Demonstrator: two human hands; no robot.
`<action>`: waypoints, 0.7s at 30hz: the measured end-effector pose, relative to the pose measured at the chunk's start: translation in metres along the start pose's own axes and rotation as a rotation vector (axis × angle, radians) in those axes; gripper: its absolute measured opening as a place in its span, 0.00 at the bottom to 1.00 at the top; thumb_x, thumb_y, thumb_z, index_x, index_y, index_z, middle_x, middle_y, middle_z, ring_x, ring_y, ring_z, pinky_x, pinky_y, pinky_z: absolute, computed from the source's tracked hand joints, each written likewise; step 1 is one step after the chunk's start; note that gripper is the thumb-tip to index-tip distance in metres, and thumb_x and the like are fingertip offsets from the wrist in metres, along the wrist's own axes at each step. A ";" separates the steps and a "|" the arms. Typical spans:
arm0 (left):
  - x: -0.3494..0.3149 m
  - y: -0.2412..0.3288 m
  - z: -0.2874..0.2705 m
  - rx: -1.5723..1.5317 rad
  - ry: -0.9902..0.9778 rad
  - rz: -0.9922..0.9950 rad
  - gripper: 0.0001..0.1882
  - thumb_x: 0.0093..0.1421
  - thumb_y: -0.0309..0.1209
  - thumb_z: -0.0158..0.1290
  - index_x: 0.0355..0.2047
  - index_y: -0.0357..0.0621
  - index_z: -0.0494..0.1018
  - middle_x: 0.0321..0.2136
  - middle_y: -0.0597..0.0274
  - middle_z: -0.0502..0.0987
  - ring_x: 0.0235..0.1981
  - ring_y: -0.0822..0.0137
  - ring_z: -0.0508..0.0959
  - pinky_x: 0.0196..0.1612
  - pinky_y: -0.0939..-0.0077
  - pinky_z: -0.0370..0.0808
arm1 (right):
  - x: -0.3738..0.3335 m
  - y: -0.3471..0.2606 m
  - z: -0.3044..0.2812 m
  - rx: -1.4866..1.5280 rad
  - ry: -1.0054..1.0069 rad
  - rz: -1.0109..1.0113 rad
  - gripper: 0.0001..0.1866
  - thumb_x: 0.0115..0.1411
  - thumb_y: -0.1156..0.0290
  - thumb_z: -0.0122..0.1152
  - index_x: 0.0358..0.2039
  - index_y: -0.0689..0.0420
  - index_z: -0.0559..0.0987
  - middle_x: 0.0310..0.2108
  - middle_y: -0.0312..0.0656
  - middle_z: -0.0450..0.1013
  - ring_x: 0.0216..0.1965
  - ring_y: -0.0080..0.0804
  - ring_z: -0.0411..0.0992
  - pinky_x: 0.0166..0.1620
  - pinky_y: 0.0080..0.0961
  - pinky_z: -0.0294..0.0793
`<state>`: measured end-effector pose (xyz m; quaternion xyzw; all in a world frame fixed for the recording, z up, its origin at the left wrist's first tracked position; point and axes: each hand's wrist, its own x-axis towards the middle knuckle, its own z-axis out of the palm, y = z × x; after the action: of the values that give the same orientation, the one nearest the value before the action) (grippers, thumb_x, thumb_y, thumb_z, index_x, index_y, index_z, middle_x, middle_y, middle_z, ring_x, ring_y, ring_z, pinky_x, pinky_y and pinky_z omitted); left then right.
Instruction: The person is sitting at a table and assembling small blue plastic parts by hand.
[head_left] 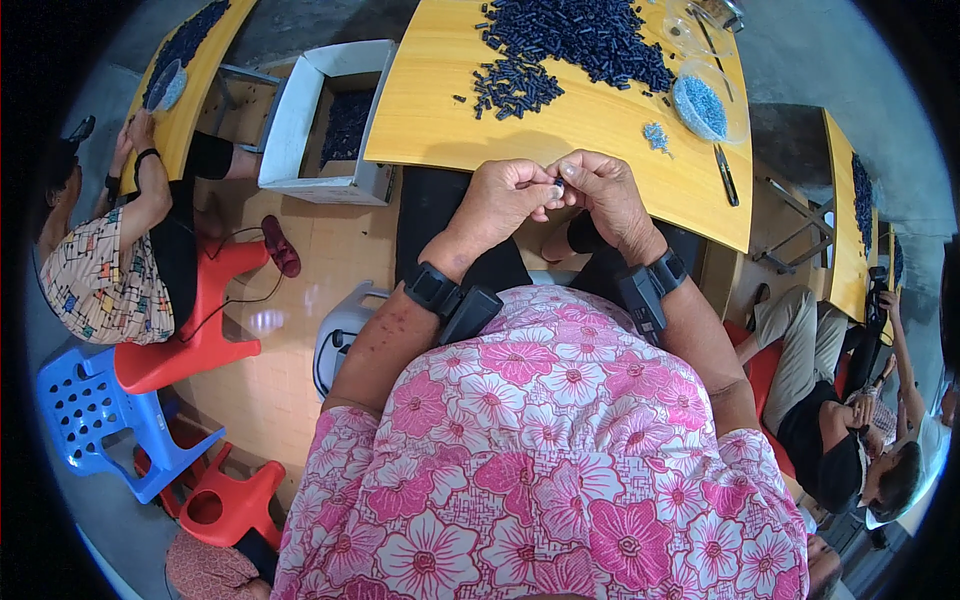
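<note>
My left hand (505, 200) and my right hand (607, 198) meet at the near edge of the yellow table (430, 120). Both are closed, fingertips pinched around a small dark piece (559, 184), mostly hidden by the fingers. It looks like the small dark blue cylindrical pieces (590, 40) heaped at the table's far side. A smaller cluster of these pieces (515, 88) lies nearer to me. To the right stands a clear bowl of small light-blue parts (700, 106), and a few such parts (656, 137) lie loose beside it.
A dark slim tool (726, 176) lies near the table's right edge, with another clear container (690, 30) farther back. A white box (285, 150) holding dark pieces stands left of the table. Red (200, 330) and blue (100, 410) plastic seats are at left. People work at side tables.
</note>
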<state>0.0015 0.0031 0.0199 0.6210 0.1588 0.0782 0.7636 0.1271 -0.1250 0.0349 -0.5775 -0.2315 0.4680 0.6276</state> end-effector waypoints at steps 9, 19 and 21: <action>-0.004 0.006 -0.001 -0.032 -0.041 -0.076 0.06 0.61 0.27 0.53 0.33 0.35 0.75 0.31 0.58 0.80 0.27 0.77 0.76 0.32 0.85 0.74 | -0.003 0.008 0.003 0.269 -0.033 0.067 0.09 0.63 0.72 0.51 0.33 0.63 0.78 0.25 0.37 0.72 0.27 0.21 0.68 0.35 0.19 0.71; -0.007 0.004 0.002 -0.115 -0.034 -0.130 0.07 0.61 0.26 0.52 0.36 0.35 0.75 0.30 0.58 0.79 0.28 0.77 0.77 0.33 0.86 0.75 | -0.005 0.013 0.000 0.324 -0.136 0.037 0.09 0.64 0.73 0.50 0.36 0.64 0.77 0.28 0.39 0.73 0.28 0.23 0.70 0.37 0.21 0.73; -0.007 0.007 0.002 -0.107 -0.031 -0.117 0.07 0.61 0.26 0.53 0.37 0.34 0.75 0.31 0.58 0.79 0.29 0.76 0.77 0.34 0.86 0.75 | -0.010 0.009 0.006 0.298 -0.032 0.071 0.11 0.65 0.70 0.49 0.38 0.65 0.76 0.30 0.41 0.73 0.29 0.25 0.70 0.37 0.22 0.74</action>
<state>-0.0042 0.0005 0.0280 0.5701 0.1786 0.0319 0.8013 0.1147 -0.1318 0.0303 -0.4782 -0.1487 0.5282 0.6857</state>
